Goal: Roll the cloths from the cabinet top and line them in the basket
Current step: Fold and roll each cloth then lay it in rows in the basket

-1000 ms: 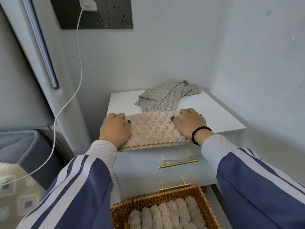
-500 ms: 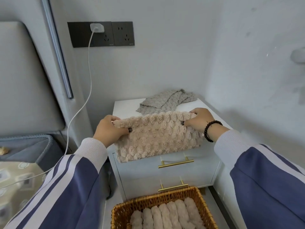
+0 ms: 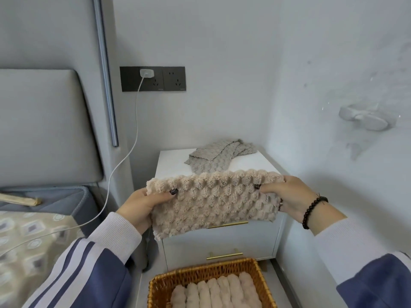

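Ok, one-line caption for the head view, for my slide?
Both hands, left and right, hold a beige cloth above the basket.

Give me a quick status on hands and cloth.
Left hand and right hand grip beige cloth, unrolled, above basket. Grey cloth waits. Nothing blocking.

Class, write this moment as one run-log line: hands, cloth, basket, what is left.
left hand grip: beige cloth | right hand grip: same cloth, held in air | basket: rolled cloths lined up | cabinet top: grey cloth unrolled
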